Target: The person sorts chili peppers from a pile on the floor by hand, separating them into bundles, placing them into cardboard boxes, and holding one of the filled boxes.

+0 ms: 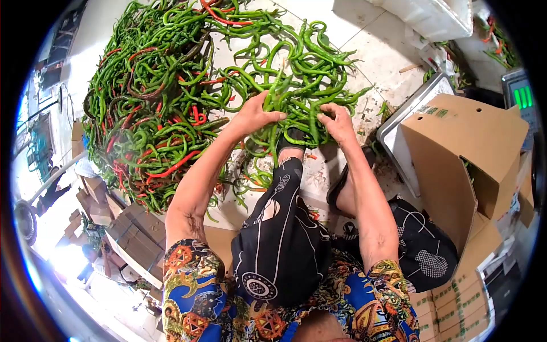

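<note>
- Head view, left hand: my left hand [253,117] is at the near edge of the loose green bunch, just right of the landmark, the big heap of long, thin, curly green and red peppers [154,108]. Thumb stands apart from the fingers, hand part open; fingertips go in behind the stems, so can't tell if it grips any.
- Head view, right hand: my right hand [341,122] is farther right of the heap, at the bunch's other side. Fingers half curled, thumb near the fingertips, close to some pepper ends; firm hold or light touch, can't tell.
- Handling, my judgement: bring both palms in evenly from the sides, keep fingers loose, line the lengths up one way. Squeezing could snap the thin curved ones; hooked ends may drag neighbours along, so ease them free first.
- Peppers: the loose bunch of long, glossy green peppers [296,111] lies between my two hands, right of the heap; more green ones spread beyond my fingertips on the pale tiled floor [364,57].
- Feet: my dark-shod foot sits just under the near side of the bunch, so best keep low ends off it.
- Around: open brown cardboard box [444,131] well right of the heap, beside a flat pale metal-edged platform [399,137].
</note>
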The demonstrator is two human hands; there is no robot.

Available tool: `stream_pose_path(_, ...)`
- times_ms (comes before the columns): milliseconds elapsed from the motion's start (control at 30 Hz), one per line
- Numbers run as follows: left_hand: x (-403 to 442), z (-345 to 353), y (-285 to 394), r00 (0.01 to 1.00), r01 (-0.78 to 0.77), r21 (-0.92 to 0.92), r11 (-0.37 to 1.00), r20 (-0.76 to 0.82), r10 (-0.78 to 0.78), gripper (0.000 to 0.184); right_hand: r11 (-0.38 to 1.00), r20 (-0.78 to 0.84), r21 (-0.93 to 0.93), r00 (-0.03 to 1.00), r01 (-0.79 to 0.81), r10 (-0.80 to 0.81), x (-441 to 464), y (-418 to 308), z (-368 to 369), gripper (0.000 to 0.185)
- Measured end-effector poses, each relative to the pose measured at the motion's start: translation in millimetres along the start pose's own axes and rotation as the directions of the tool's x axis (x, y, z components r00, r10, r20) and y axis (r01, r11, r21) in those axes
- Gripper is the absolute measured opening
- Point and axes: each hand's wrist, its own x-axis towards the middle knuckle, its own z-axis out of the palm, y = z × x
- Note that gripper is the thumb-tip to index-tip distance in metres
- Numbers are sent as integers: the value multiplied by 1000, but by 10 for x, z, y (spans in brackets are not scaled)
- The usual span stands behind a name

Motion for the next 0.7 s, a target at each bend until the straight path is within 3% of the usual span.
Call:
stream_pose_path(33,-59,29,43,996,77,-203,976,52,-68,61,985,-10,-48,986,-164,164,-64,-24,-55,40)
stream_pose_path(67,-113,23,163,986,159,-393,906,110,-125,61,957,-42,112,961,-268,274,-71,17,-21,48)
stream_pose_path(133,48,72,-149,996,57,-134,989,77,-47,60,954,-38,83,956,-287,290,-79,272,52,56)
stream_pose_path(167,77,75,-121,991,60,-237,970,134,-29,58,951,22,-102,955,-292,296,-64,226,-28,55)
stream_pose_path(200,101,89,-68,982,72,-339,938,191,-7,56,939,70,-109,939,-327,335,-43,145,-90,54)
stream_pose_path(233,125,99,-2,983,67,-320,945,184,-7,53,923,124,-121,917,-365,379,-52,73,-141,53)
stream_pose_path(267,185,94,-5,990,53,-204,977,141,-24,47,905,180,-135,888,-403,422,-79,-7,-178,52)
stream_pose_path(333,386,126,-325,998,24,24,999,-64,-23,41,930,95,-156,932,-332,349,-93,-29,-161,49)
stream_pose_path(367,421,134,-303,973,103,68,992,-215,-86,36,943,57,-153,950,-295,306,-98,20,-121,50)
stream_pose_path(433,488,181,-457,956,120,-76,990,-260,-136,41,942,49,-188,955,-278,292,-118,147,-80,58)
stream_pose_path(467,473,252,-421,950,106,-143,984,-277,-142,45,942,80,-110,942,-316,326,-133,165,-80,61)
stream_pose_path(500,430,316,-350,935,167,9,986,-319,-155,50,935,114,-34,928,-354,356,-138,189,-80,63)
stream_pose_path(533,376,366,-275,959,136,40,990,-255,-122,61,920,151,41,912,-390,380,-144,203,-74,66)
stream_pose_path(567,378,493,-441,946,42,206,978,-322,28,66,852,230,243,881,-463,412,-145,211,-67,68)
stream_pose_path(600,376,620,-656,914,-40,374,927,-360,185,71,825,252,223,848,-520,466,-121,213,-84,71)
stream_pose_path(633,382,646,-723,960,43,306,951,-277,46,81,790,260,251,825,-560,502,-133,82,-115,67)
stream_pose_path(667,293,661,-581,952,99,274,957,-307,-11,81,750,267,280,799,-599,538,-152,-45,-141,64)
stream_pose_path(700,225,605,-381,973,89,170,981,-226,-50,83,739,295,379,830,-557,474,-157,-40,-125,60)
